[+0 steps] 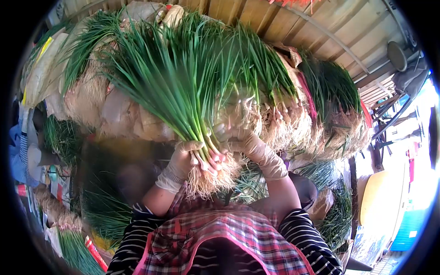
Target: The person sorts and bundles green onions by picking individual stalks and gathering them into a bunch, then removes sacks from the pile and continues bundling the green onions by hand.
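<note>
A bunch of green garlic (198, 121) is upright before me, its long leaves fanning away and its pinkish bulbs and pale stringy roots (213, 181) towards my apron. My left hand (181, 162), in a pale glove, wraps round the lower stalks from the left, thumb across them. From the right, my gloved right hand (251, 144) reaches the same bunch just above the bulbs. Its fingers are bent and closed at a stalk on the bunch's edge; the fingertips are somewhat blurred.
Behind the bunch, more green garlic (270, 87) lies in a long heap, roots facing me. Another pile (332, 91) sits to the right. Loose leaves (337, 215) litter the lower right. A bundle (75, 245) lies at lower left. A blue basket (408, 229) stands far right.
</note>
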